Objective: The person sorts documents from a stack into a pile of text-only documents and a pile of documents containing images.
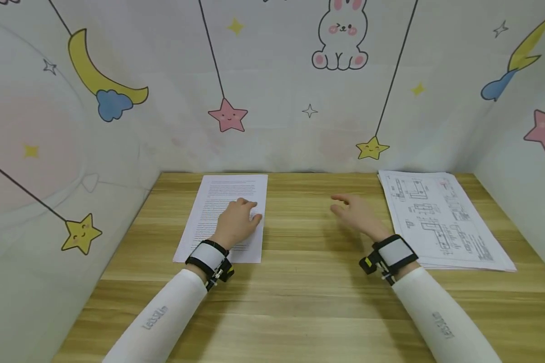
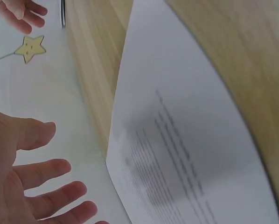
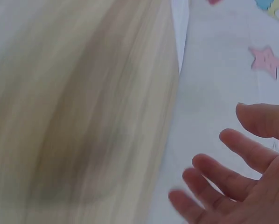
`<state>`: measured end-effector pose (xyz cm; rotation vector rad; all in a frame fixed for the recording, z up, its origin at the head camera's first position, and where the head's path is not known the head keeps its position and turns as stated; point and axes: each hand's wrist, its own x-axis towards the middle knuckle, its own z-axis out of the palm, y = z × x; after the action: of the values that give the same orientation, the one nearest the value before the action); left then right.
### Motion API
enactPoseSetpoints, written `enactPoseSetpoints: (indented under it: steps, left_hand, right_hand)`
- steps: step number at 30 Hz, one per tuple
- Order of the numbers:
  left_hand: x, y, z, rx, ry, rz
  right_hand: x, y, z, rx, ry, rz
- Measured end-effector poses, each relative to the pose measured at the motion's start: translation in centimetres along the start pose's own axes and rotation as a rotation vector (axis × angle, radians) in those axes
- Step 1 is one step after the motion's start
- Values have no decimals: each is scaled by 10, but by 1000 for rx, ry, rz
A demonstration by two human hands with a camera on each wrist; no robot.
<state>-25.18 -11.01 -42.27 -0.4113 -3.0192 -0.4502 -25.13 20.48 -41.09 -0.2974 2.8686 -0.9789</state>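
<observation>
My left hand [image 1: 237, 222] hovers above a sheet of printed text [image 1: 222, 189] at the left of the table, its fingers loosely spread. In the left wrist view the left hand [image 2: 32, 172] holds nothing, and the text sheet [image 2: 177, 93] lies beside it. Over the bare wood between the papers is my right hand [image 1: 356, 214], fingers relaxed and apart. The right wrist view shows that hand [image 3: 242, 177] with nothing in its fingers. Nearest to it, on the right, lies a stack of sheets with technical drawings [image 1: 440, 217].
The wooden table [image 1: 295, 302] reaches back to a pale curtain [image 1: 272, 75] printed with stars, a moon and a rabbit. Curtain walls also stand at the left and right. Each wrist wears a black strap with a small camera [image 1: 368, 264].
</observation>
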Motion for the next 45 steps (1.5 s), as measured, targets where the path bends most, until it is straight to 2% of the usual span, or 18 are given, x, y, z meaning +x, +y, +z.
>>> enactPoseSetpoints:
  steps: [3,7,13,18,21,25,32,38,42,45]
  left_hand:
    - [-3,16,11,16,-9,128]
    - [-10,35,23,41,-69,266]
    - [-14,65,36,32,-198,397]
    - [-10,93,44,79,-243,462]
    - [-8,105,50,119,-263,481]
    - [-7,114,55,135,-274,504]
    - [-6,125,57,131,-265,541]
    - [-3,145,58,145,-281,578]
    - [0,163,60,167,-309,596]
    - [0,179,61,189,-337,605]
  right_hand:
    - [-9,31,-23,-71,27,59]
    - [-25,75,-44,-143,35,139]
    - [-52,130,-66,-297,12,248]
    - [-66,159,-79,-302,-96,407]
    - [-70,166,-78,-287,-137,479]
    - [-70,164,-73,-283,-135,515]
    - [-65,152,-69,-271,-148,515]
    - [-62,146,-64,-284,-152,482]
    - [-59,148,-75,-307,-120,430]
    - [-59,156,-93,-286,-103,444]
